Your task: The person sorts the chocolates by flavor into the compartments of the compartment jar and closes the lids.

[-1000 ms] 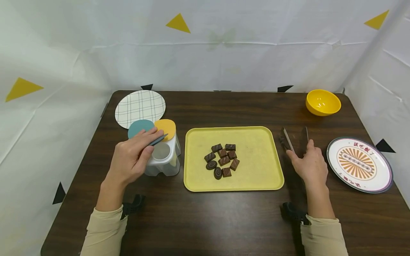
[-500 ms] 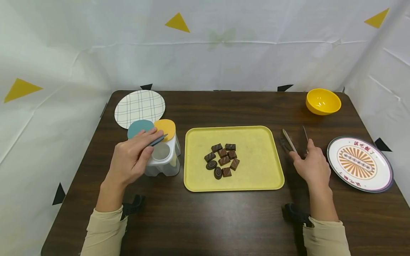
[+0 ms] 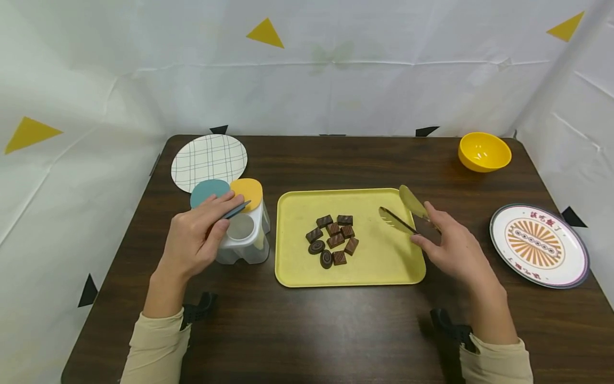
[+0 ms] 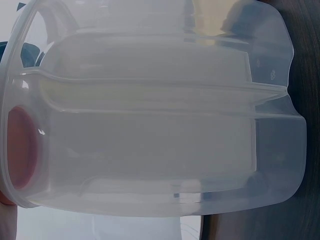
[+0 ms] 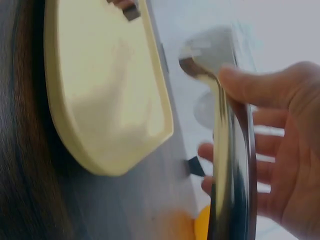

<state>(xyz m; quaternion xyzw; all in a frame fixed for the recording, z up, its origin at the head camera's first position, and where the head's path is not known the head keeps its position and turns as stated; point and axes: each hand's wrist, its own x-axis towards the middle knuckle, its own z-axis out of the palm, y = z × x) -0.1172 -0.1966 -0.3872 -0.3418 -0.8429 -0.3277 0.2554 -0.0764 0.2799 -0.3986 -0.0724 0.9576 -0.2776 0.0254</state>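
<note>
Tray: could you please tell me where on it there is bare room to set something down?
The tray is bare along its far edge, its left side and its near right corner. The chocolates crowd the middle, and the tongs in the right hand hang over the far right part.

left hand fingers curled, right hand fingers pinching, forearms apart

Dark wood surface: yellow tray centre; clear container 9 o'clock; checked plate 11; yellow bowl 1; patterned plate 3.
</note>
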